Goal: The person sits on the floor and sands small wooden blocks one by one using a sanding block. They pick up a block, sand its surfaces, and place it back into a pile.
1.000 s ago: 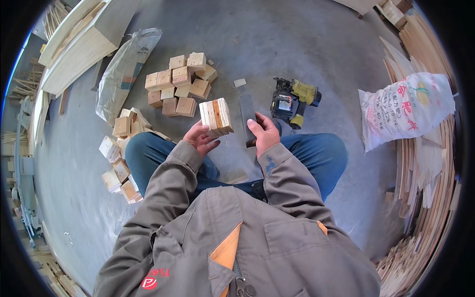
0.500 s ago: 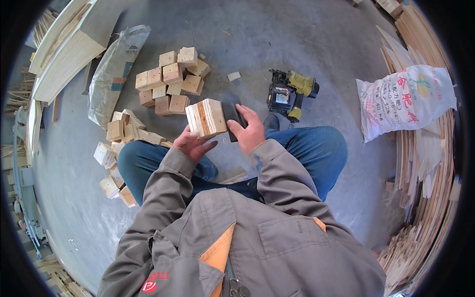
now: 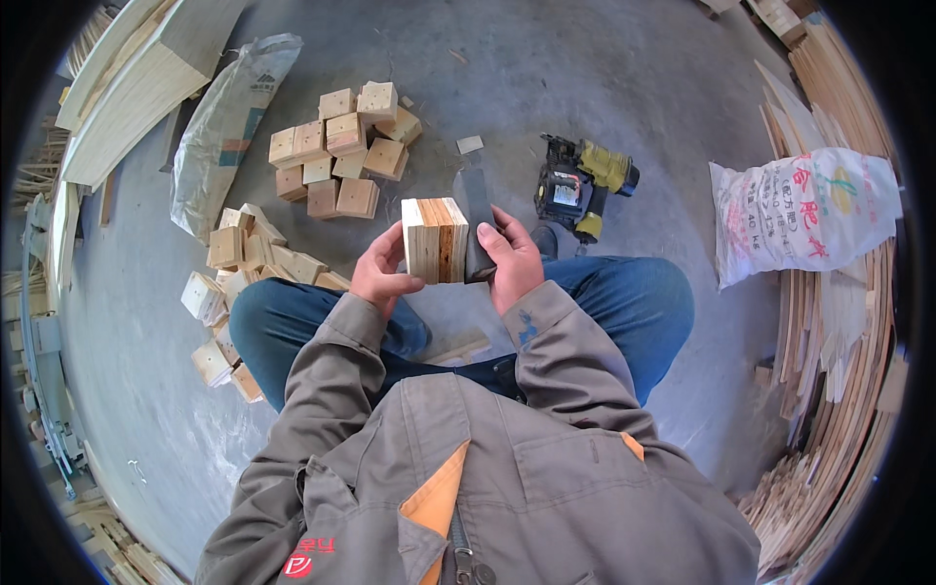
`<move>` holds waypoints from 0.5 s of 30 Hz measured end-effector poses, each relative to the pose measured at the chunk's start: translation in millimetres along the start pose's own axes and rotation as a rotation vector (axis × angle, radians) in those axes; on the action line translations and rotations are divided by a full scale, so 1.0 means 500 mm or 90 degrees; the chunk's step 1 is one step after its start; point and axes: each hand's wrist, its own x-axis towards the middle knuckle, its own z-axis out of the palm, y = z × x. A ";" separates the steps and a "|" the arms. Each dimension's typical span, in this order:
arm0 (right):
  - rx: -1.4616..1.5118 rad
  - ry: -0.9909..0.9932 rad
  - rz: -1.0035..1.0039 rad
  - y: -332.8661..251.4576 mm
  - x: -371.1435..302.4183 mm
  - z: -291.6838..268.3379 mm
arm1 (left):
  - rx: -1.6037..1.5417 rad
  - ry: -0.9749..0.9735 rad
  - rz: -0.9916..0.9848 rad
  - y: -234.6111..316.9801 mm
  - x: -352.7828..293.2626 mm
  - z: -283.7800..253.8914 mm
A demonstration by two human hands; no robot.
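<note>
My left hand (image 3: 383, 276) grips a squarish block of layered wood (image 3: 425, 240) by its left side, with the thumb along the near edge. Pale and brown layers show on the block's face. In my right hand (image 3: 513, 261) is a flat dark grey block (image 3: 474, 224), held against the wooden block's right side. My right thumb lies on its near face, and the other fingers are mostly hidden behind it. Both things are up off the floor, between my knees.
Beyond my hands lies a pile of wooden blocks (image 3: 346, 146); more blocks (image 3: 255, 252) lie by my left knee. A yellow and black nail gun (image 3: 583, 185) rests ahead on the right. White sacks (image 3: 807, 216) and stacked boards (image 3: 846, 322) line the right side.
The wooden block has turned in my left hand and shifted right, showing another face. The dark grey block has moved along with it, and my hands are slightly further right.
</note>
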 end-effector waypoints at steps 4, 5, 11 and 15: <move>0.083 0.013 0.094 -0.022 -0.007 0.006 | -0.041 -0.020 -0.039 -0.012 -0.005 -0.013; 0.104 0.018 0.109 -0.024 -0.008 0.004 | -0.072 -0.001 -0.052 -0.011 -0.006 -0.009; 0.153 0.002 0.080 -0.019 -0.010 0.002 | -0.160 0.069 -0.031 -0.032 0.000 0.006; 0.169 -0.017 0.068 -0.013 -0.011 0.006 | -0.202 0.029 -0.058 -0.040 0.004 -0.007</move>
